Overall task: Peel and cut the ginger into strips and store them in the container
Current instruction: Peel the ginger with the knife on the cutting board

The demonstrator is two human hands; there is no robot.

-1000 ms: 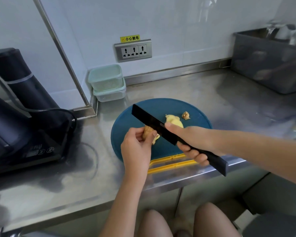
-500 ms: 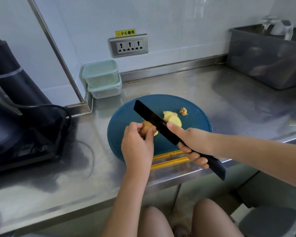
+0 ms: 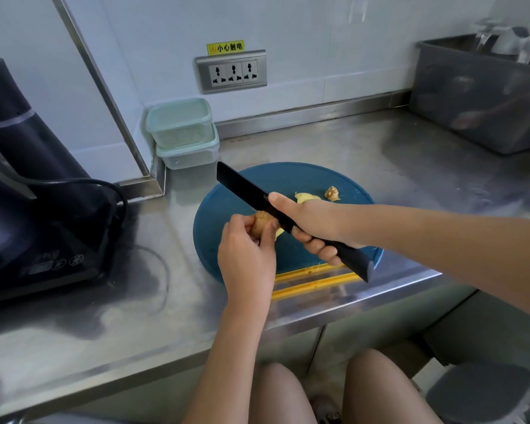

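Steel worktop (image 3: 364, 154), blue board (image 3: 233, 209): our left hand (image 3: 247, 255) pinches ginger (image 3: 262, 223) above board, right hand (image 3: 314, 223) clenched round black knife (image 3: 248, 194). Risk: blade slips off knobbly skin into left fingertips (image 3: 271, 229).

A brown, partly peeled ginger (image 3: 261, 224) knob sits at frame centre, pinched above the board, with the knife (image 3: 251, 197) laid against its right side; the black blade slants to the upper left and the black handle to the lower right. Two smaller ginger pieces lie right of centre: a pale peeled one (image 3: 306, 197) and a brown scrap (image 3: 332, 192). Two lidded pale-green containers (image 3: 182, 133) stand stacked at upper centre-left.
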